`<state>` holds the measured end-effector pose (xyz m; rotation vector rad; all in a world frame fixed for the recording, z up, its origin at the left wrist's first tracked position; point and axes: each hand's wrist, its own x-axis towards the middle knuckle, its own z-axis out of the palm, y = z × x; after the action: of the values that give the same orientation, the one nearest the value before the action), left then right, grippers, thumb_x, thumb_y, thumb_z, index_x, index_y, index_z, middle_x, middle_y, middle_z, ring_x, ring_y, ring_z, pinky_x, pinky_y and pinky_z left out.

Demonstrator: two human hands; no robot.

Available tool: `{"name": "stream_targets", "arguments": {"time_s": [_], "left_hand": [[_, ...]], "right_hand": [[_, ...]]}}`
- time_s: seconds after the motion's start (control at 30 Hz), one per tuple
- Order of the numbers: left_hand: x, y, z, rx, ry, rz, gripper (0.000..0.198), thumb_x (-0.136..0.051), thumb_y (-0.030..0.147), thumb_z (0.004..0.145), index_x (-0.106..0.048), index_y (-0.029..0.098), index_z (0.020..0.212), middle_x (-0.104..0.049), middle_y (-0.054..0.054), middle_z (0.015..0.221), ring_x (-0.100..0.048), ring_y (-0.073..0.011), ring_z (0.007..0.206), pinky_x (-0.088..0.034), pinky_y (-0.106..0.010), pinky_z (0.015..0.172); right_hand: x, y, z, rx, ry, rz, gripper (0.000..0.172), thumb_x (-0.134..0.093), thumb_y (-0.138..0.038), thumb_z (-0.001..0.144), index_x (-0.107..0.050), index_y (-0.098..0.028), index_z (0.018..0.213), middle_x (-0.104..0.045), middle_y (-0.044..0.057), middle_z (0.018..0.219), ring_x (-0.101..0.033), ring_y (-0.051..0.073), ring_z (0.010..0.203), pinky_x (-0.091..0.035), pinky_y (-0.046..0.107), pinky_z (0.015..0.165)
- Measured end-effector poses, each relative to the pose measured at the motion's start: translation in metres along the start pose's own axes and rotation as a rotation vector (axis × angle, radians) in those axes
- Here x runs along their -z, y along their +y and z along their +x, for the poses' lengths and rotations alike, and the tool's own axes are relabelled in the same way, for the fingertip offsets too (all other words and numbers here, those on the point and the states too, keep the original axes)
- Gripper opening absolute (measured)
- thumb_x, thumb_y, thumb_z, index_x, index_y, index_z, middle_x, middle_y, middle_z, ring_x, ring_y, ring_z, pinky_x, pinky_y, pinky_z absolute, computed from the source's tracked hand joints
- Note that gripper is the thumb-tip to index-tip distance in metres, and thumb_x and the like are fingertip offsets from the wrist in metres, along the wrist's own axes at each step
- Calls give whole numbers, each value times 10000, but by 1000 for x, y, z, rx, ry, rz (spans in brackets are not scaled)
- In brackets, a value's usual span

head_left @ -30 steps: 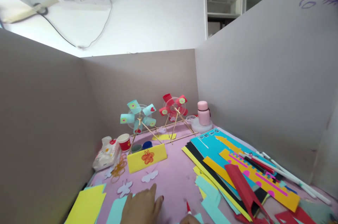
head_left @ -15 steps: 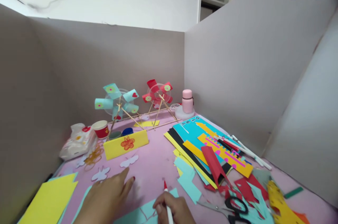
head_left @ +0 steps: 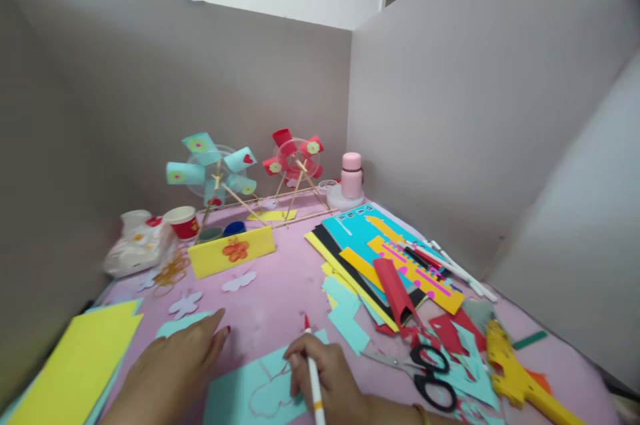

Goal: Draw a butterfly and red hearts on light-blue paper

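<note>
My right hand (head_left: 325, 371) is closed round a white felt-tip pen (head_left: 314, 381), whose red end points away from me. Under that hand lies a light blue sheet (head_left: 227, 388) with a butterfly outline (head_left: 273, 398) drawn in reddish line. My left hand (head_left: 173, 365) is open, fingers stretched out and holding nothing; it hovers over or rests on the left part of the table, I cannot tell which. Another light blue piece (head_left: 183, 323) shows just beyond it. White butterfly cut-outs (head_left: 186, 305) lie farther off, below a folded yellow card (head_left: 233, 253) bearing an orange butterfly.
Two paper pinwheel-like wheels (head_left: 215, 168) on stick frames stand at the back, beside a pink bottle (head_left: 352, 178). On the right are stacked coloured sheets (head_left: 345, 231), scissors (head_left: 415, 368), scraps and a yellow glue gun (head_left: 513, 371). Yellow sheets (head_left: 75, 361) lie at left.
The view has tilted down, showing more of the light blue sheet and the drawn butterfly. My left hand has shifted slightly left. The right hand still holds the pen.
</note>
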<state>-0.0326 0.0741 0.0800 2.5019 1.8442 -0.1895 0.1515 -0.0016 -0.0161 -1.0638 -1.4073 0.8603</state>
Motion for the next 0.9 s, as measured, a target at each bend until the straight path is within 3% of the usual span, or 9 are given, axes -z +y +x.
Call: {"name": "stream_targets", "arguments": {"time_s": [0.13,0.27,0.4,0.5,0.6,0.73,0.9], "left_hand": [[3,-16,-21,52,-67,48,557,-194,267,866,-478,60,1298,-589,-175,1242,-579,-341,1096,-423,-485,911],[-5,-21,-42,49,-95,16,527,-227,264,878,-476,78,1304,-551,-149,1297,-536,-295,1164,-411,-423,959],[-20,-1,-57,-4,-119,-36,534,-399,291,834,-435,133,1343,-435,-114,1401,-423,-249,1273,-333,-374,1045],[-28,20,-62,-103,-185,-113,693,-576,310,703,-393,230,1367,-293,-44,1480,-258,-243,1359,-241,-403,1097],[-34,36,-63,-106,-257,-118,681,-573,306,715,-397,204,1365,-295,-67,1476,-267,-264,1354,-238,-433,1096],[-39,44,-61,-96,-244,-62,521,-398,221,842,-418,112,1350,-334,-124,1452,-297,-295,1337,-258,-451,1083],[-41,43,-60,-123,-258,-52,649,-529,315,762,-404,69,1350,-282,-174,1458,-285,-343,1333,-268,-454,1078]], "right_hand": [[4,-8,-6,-60,42,71,336,-388,-465,916,-534,-167,866,-498,-35,544,-409,99,449,-329,197,429],[12,-14,-5,-109,89,20,303,-395,-433,927,-540,-168,909,-535,-22,580,-454,116,475,-354,212,441],[25,-20,-1,-53,1,-162,221,-418,-370,929,-547,-192,902,-575,-10,653,-524,136,557,-402,227,503],[35,-23,-5,-2,-69,-351,141,-462,-300,909,-556,-200,942,-632,28,779,-588,176,722,-450,262,632],[42,-24,-15,32,-105,-448,124,-472,-260,896,-555,-207,970,-650,58,871,-593,208,831,-459,306,728],[50,-22,-26,79,-44,-462,120,-445,-258,906,-555,-221,940,-639,50,864,-587,206,822,-463,302,717],[53,-17,-26,67,77,-402,147,-442,-308,910,-565,-230,922,-626,37,823,-605,187,751,-478,257,668]]}}
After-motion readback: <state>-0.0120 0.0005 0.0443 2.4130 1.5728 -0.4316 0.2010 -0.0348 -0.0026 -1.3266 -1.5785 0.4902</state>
